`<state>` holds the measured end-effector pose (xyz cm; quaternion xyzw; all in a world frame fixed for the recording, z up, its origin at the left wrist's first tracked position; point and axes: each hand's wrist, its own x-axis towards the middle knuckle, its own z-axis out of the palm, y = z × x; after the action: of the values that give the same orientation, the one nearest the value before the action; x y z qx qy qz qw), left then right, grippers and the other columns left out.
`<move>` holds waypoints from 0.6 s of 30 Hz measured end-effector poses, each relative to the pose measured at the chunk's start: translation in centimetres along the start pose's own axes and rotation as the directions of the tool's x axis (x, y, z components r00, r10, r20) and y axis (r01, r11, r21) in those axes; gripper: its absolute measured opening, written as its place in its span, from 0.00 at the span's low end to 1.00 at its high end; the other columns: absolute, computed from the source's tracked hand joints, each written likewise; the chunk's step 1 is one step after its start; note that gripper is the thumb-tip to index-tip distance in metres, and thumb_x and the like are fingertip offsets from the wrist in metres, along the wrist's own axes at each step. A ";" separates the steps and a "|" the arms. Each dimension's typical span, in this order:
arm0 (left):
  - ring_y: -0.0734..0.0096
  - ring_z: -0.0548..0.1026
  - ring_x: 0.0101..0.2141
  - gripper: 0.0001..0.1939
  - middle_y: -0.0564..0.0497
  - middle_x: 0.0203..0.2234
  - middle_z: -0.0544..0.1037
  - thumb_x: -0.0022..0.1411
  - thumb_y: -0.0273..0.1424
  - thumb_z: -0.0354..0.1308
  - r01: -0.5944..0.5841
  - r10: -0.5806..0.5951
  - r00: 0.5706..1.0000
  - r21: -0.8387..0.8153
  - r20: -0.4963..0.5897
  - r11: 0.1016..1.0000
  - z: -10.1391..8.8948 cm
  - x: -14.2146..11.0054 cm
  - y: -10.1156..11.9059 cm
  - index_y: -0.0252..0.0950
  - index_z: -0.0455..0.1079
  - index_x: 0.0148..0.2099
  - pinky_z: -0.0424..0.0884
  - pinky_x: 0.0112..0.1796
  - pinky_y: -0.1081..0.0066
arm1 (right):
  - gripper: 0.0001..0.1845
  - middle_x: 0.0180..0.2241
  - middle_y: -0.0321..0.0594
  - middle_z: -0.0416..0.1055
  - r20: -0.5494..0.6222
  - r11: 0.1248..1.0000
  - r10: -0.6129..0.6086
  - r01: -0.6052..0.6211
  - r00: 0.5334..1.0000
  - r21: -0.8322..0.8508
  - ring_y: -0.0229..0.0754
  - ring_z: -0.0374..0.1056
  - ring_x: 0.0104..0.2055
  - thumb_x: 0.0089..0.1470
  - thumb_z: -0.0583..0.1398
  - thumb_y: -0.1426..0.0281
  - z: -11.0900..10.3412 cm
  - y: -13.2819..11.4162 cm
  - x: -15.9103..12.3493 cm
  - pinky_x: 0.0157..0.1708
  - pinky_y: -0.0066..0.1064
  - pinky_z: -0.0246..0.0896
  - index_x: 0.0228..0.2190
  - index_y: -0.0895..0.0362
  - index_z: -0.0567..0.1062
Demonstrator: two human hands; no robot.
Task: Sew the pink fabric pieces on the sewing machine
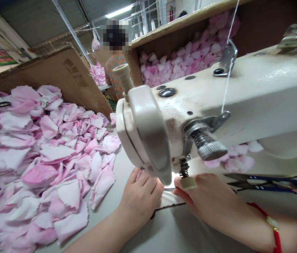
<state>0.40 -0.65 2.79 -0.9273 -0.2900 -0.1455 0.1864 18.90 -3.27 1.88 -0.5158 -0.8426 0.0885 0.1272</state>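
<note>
A cream sewing machine point(217, 105) fills the middle and right. My left hand point(140, 196) rests on the table under the machine head, fingers curled over a pink fabric petal point(139, 174) that barely shows. My right hand point(206, 200) lies beside it at the needle area, fingers pinched together near the lit presser foot; what they hold is hidden by the machine. A red cord bracelet point(272, 225) sits on my right wrist.
A big heap of pink and white fabric petals point(40, 161) covers the table's left. Blue-handled thread snips point(269, 183) lie right of my right hand. More petals point(232, 158) lie behind the machine and in the cardboard box point(185, 56). Another person point(114, 66) works at the back.
</note>
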 end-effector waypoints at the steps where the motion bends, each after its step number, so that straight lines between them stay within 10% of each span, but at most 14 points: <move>1: 0.69 0.66 0.25 0.13 0.52 0.20 0.68 0.61 0.22 0.41 0.036 -0.036 0.999 -0.005 -0.004 0.999 0.2 0.0 -0.1 0.34 0.66 0.30 0.62 0.30 0.68 | 0.08 0.18 0.34 0.67 0.007 1.000 0.005 -0.005 1.000 0.007 0.39 0.63 0.20 0.53 0.50 0.72 0.0 0.2 0.0 0.20 0.30 0.36 0.26 0.54 0.68; 11: 0.70 0.64 0.24 0.14 0.51 0.20 0.68 0.61 0.25 0.43 0.118 -0.127 0.987 -0.095 -0.095 0.988 1.4 -0.5 -1.0 0.34 0.67 0.28 0.60 0.26 0.71 | 0.16 0.13 0.33 0.56 0.165 0.949 0.227 -0.256 0.960 0.182 0.33 0.51 0.16 0.49 0.52 0.66 -1.8 3.0 2.1 0.17 0.27 0.37 0.14 0.56 0.61; 18: 0.71 0.66 0.25 0.15 0.50 0.22 0.69 0.63 0.25 0.41 0.089 -0.100 0.994 -0.226 -0.035 0.970 1.9 -1.0 -0.8 0.33 0.69 0.34 0.63 0.29 0.71 | 0.13 0.14 0.34 0.60 0.127 0.986 0.155 -0.161 0.980 0.045 0.35 0.57 0.19 0.49 0.50 0.71 -1.4 1.8 2.3 0.20 0.28 0.40 0.16 0.57 0.63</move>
<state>-0.56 0.27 0.87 -0.9239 -0.3112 -0.2075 0.0803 19.84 -0.35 3.04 -0.5709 -0.8024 0.1532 0.0816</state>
